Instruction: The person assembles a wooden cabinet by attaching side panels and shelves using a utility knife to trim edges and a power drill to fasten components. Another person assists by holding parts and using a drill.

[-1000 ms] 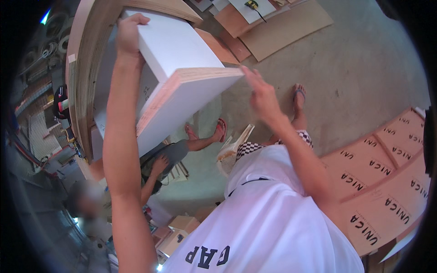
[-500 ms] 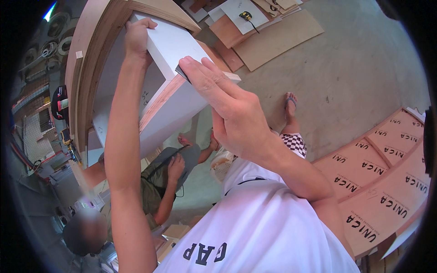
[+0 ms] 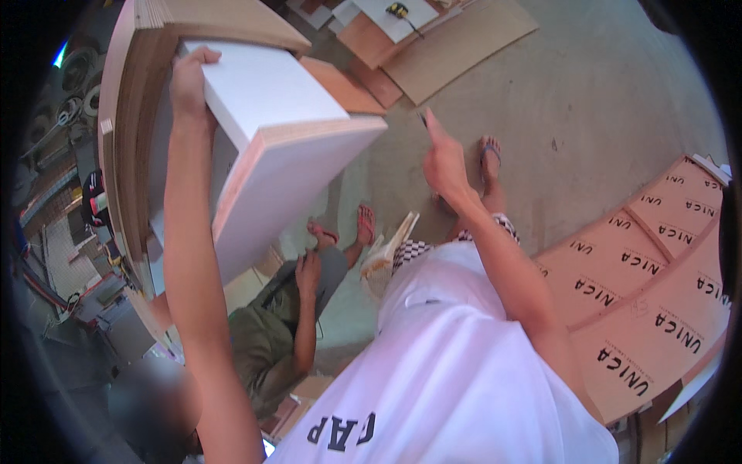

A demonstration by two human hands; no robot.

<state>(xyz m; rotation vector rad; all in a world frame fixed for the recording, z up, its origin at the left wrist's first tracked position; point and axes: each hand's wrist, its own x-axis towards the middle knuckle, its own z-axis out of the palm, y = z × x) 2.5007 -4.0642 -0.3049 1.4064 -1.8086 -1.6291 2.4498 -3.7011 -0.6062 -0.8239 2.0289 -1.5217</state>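
Note:
My left hand (image 3: 192, 85) is wrapped round the far left edge of a white laminated box (image 3: 270, 85), thumb on top. The box's end panel (image 3: 301, 166) faces me at a tilt, with a bare plywood edge along its top and left side. My right hand (image 3: 446, 166) is off to the right of the box, apart from it. A thin dark flat piece (image 3: 423, 120) is pinched between its thumb and fingers, mostly hidden; I cannot tell its kind. The box rests against a curved plywood frame (image 3: 124, 139) on the left.
A co-worker (image 3: 270, 325) in dark green sits below the box on the left. Wooden boards (image 3: 464, 54) lie on the floor at the far side, a yellow tape measure (image 3: 398, 10) among them. Brown printed sheets (image 3: 641, 286) are stacked on the right. Orange-brown boards (image 3: 344, 85) lie behind the box.
My right hand has lifted from the box's plywood corner and swung right, still pinching the dark piece. My left hand keeps its grip on the box. The view has shifted slightly.

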